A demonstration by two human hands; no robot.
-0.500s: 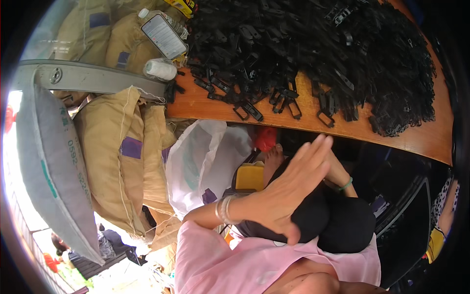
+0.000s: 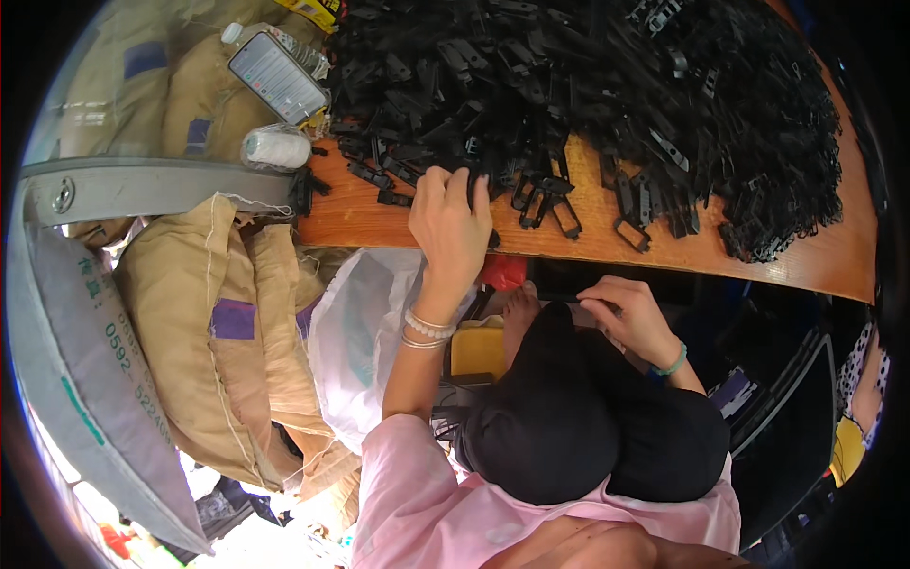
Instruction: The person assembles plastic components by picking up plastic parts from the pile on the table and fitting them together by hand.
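At the near left edge of the pile, my left hand [image 2: 450,223] reaches down onto the wooden table with bent fingers. A black plastic part [image 2: 471,188] shows between those fingers, and the hand is closed on it, though most of it is hidden. More black plastic clips and frames [image 2: 569,76] are heaped across the table, some lying loose near its front edge, such as a rectangular frame [image 2: 629,233]. Above my lap, my right hand [image 2: 627,318] is apart from the table, its fingers curled in toward the thumb; whatever they hold, if anything, cannot be made out.
Beside the pile at left are a phone [image 2: 278,78], a clear bottle [image 2: 301,52] and a white thread spool [image 2: 275,147]. Stuffed tan sacks [image 2: 180,303], a grey-white sack [image 2: 85,351] and a white plastic bag [image 2: 365,332] stand left of my legs. A wooden table edge [image 2: 758,280] runs ahead.
My hands were together above my lap and have parted. The left moved forward and left onto the parts; the right drew back slightly. The view has shifted a little.
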